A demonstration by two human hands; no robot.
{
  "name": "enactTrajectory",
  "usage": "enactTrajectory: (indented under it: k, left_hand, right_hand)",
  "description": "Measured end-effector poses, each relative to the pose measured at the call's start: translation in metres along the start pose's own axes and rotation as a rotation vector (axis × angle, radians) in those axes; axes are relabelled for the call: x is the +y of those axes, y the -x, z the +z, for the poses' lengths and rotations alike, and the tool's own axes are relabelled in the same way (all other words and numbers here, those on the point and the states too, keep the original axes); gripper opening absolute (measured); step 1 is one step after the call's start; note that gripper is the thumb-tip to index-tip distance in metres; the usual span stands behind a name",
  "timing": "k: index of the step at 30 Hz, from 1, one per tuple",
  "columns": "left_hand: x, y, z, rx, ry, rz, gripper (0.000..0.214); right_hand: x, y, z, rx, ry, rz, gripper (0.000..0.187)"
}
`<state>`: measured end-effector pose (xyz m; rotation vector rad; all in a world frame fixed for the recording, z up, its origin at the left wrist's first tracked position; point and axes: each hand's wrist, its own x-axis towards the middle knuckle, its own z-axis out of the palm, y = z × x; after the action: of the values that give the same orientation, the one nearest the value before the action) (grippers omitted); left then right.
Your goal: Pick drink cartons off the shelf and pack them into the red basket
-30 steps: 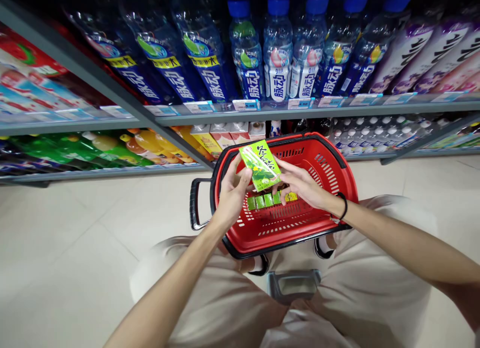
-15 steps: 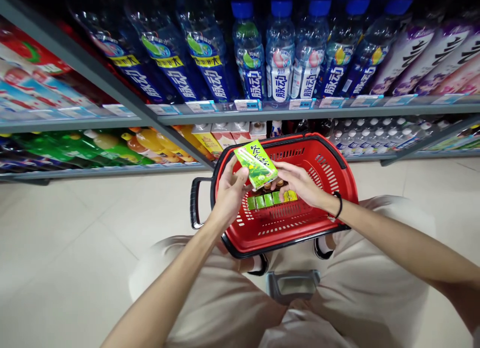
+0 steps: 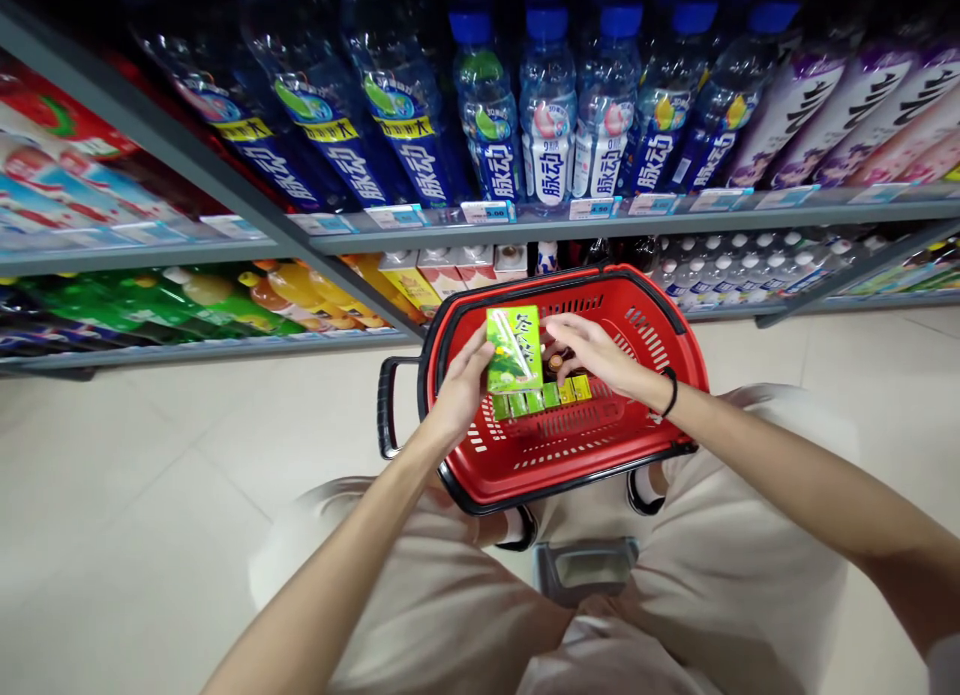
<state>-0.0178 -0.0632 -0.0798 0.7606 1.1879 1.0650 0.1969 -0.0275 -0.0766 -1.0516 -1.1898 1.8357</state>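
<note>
Above the red shopping basket (image 3: 480, 490), my left hand (image 3: 463, 380) grips a green drink carton (image 3: 514, 350) by its left side. The carton shows dark lettering, and a white straw lies slantwise across its front. My right hand (image 3: 596, 355) is just right of the carton, palm turned toward it, fingers apart and slightly curled, with nothing visible in them. Whether a fingertip touches the carton's edge I cannot tell. Below, several small green boxes (image 3: 517, 405) and yellow boxes (image 3: 574, 389) stand in a row inside the basket, partly hidden by the carton.
The basket's black handle (image 3: 386, 405) sticks out to the left. Beyond it runs a shelf edge (image 3: 450, 232) with price tags. Blue-capped bottles (image 3: 551, 125) fill the upper shelf; green bottles (image 3: 127, 305) and cartons (image 3: 454, 268) fill the lower. A grey stool (image 3: 585, 565) is between my legs.
The carton has turned more upright, and its straw side now faces me. My right hand has come off its right edge or nearly so. The camera view has shifted slightly.
</note>
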Motion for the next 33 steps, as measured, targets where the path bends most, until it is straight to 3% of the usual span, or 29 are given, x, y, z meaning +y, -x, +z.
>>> enactTrajectory:
  k: [4, 9, 12, 15, 19, 23, 28, 33]
  left_hand:
    - [-0.007, 0.003, 0.004, -0.162, -0.289, 0.036, 0.076]
    - [0.002, 0.002, -0.005, -0.341, -0.882, 0.141, 0.062]
    - [0.013, 0.004, -0.020, -0.489, -1.379, 0.117, 0.050]
    - [0.017, 0.007, -0.036, -0.500, -1.675, 0.047, 0.043]
    - [0.011, 0.012, -0.052, -0.486, -1.698, 0.042, 0.041]
    - [0.003, 0.018, -0.058, -0.540, -1.741, 0.058, 0.040]
    - [0.005, 0.025, -0.057, -0.548, -1.761, 0.099, 0.037]
    - [0.011, 0.024, -0.051, -0.527, -1.710, 0.043, 0.041]
  right_hand:
    - [0.002, -0.002, -0.003, -0.046, 0.086, 0.092, 0.045]
    - [0.016, -0.007, -0.017, -0.047, 0.239, 0.154, 0.048]
    - [0.033, -0.014, -0.035, 0.077, 0.577, 0.204, 0.041]
    - [0.048, -0.017, -0.057, 0.163, 0.922, 0.281, 0.031]
    - [0.058, -0.020, -0.082, 0.223, 1.182, 0.387, 0.030]
    - [0.072, -0.027, -0.092, 0.197, 1.352, 0.533, 0.028]
    - [0.099, -0.028, -0.088, 0.194, 1.404, 0.654, 0.028]
    - [0.108, -0.021, -0.070, 0.200, 1.372, 0.643, 0.029]
